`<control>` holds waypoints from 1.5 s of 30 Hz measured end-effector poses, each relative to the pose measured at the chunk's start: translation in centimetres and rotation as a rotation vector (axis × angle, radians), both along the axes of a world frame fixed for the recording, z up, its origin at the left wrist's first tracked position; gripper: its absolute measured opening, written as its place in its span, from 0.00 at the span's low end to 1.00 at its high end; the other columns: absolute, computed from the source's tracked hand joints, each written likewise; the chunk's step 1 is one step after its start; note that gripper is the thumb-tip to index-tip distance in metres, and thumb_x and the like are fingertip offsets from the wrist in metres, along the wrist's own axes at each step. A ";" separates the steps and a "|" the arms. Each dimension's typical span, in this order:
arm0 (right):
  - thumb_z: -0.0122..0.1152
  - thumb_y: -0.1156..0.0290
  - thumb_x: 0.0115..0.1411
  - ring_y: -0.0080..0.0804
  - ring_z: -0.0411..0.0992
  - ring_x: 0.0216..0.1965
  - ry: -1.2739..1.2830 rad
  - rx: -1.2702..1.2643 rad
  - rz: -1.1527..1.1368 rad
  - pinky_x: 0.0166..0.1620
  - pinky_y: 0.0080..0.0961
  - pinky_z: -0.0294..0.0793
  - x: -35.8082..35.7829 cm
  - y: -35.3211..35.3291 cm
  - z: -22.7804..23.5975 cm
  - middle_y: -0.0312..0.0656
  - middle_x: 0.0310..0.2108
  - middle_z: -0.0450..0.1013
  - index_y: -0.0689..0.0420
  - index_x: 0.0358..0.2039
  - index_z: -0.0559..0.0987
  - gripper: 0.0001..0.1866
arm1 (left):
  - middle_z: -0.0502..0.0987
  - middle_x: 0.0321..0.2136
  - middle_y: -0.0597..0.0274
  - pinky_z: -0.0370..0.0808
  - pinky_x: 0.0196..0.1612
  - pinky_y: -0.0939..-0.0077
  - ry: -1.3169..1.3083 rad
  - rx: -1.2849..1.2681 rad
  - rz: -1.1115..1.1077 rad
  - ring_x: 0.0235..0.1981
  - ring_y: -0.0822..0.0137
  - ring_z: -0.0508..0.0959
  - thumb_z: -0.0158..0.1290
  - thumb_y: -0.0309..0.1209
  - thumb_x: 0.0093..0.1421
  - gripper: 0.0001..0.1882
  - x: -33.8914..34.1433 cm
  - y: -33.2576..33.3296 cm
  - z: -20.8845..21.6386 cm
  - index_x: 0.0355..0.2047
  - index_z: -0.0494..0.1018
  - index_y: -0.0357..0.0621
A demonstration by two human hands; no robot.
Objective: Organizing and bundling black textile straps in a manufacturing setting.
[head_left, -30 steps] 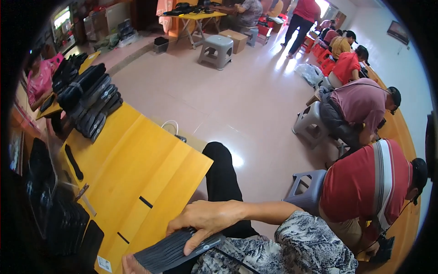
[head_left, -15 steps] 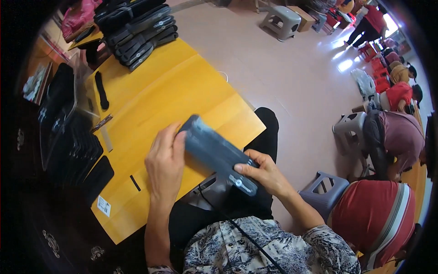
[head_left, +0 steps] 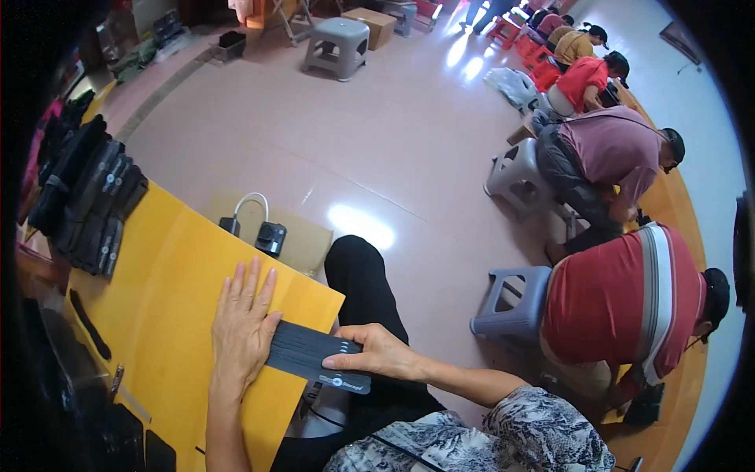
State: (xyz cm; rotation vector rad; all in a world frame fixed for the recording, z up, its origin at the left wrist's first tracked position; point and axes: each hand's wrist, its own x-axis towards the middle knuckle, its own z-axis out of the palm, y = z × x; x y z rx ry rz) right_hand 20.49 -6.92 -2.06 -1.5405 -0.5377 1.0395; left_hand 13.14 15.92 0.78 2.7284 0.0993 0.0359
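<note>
A flat dark grey fabric band (head_left: 307,350), ribbed lengthwise with white print at one end, lies over the yellow table's near-right edge. My right hand (head_left: 373,352) grips its printed end, thumb on top and fingers beneath. My left hand (head_left: 242,330) is spread flat on the yellow table (head_left: 169,283), fingers pointing away from me. Its thumb side touches the band's left end, which it may partly cover.
At the table's far left stands a stack of folded dark bands (head_left: 98,204). A black strip (head_left: 90,324) lies nearer. A small black device (head_left: 271,237) with a white cable sits beyond the table. Grey stools (head_left: 338,46) and seated people (head_left: 621,303) are to the right.
The view has swung right. The band, raised and blurred before, now lies lower at the table's edge. My left hand has flattened out onto the table, while my right keeps its grip.
</note>
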 end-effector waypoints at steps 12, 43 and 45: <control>0.54 0.54 0.65 0.17 0.74 0.23 0.349 -0.046 0.044 0.21 0.09 0.72 -1.3 -2.9 3.0 0.33 0.29 0.71 0.58 0.45 0.71 0.19 | 0.48 0.68 0.54 0.41 0.69 0.55 -0.075 0.169 0.080 0.69 0.53 0.46 0.34 0.51 0.67 0.33 -0.3 0.4 -0.3 0.67 0.50 0.50; 0.45 0.47 0.64 0.46 0.57 0.62 -1.290 0.340 0.601 0.62 0.43 0.59 4.6 12.3 3.0 0.47 0.59 0.61 0.56 0.53 0.69 0.27 | 0.77 0.39 0.43 0.83 0.35 0.66 -0.265 -1.876 0.962 0.38 0.54 0.81 0.47 0.38 0.66 0.22 -11.1 -15.8 0.2 0.50 0.64 0.30; 0.40 0.44 0.65 0.46 0.51 0.66 -1.345 0.318 0.611 0.66 0.45 0.52 3.1 12.2 1.9 0.48 0.63 0.57 0.55 0.58 0.66 0.31 | 0.76 0.41 0.42 0.82 0.37 0.64 -0.269 -1.920 0.948 0.41 0.53 0.80 0.47 0.38 0.66 0.23 -10.6 -15.8 0.2 0.52 0.63 0.30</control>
